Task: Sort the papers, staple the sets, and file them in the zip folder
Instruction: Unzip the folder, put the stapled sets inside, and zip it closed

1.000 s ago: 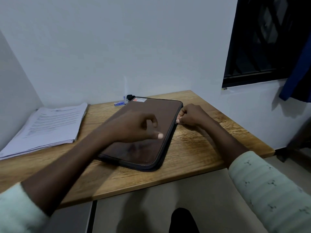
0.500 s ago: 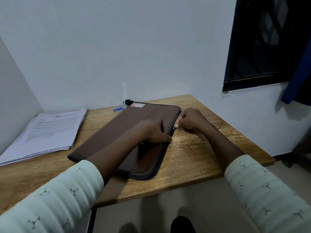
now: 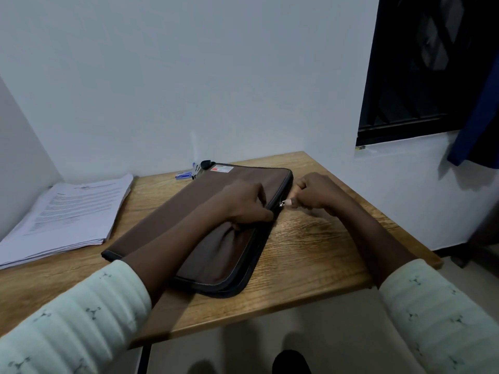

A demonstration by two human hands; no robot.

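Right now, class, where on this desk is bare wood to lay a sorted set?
Bare wood: the wedge between paper stack and zip folder, and the desk right of the folder toward its near edge. Crowded: the folder's zip edge, where left hand and right hand hold it.

Home study nook: wooden desk (image 3: 310, 252), papers (image 3: 67, 211)

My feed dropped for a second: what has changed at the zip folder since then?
The left hand came down from hovering over the zip folder and now grips its right edge beside the zip pull, bunching the cover. The right hand pinches the zip pull as before, at about the same spot. The folder and the papers stayed put.
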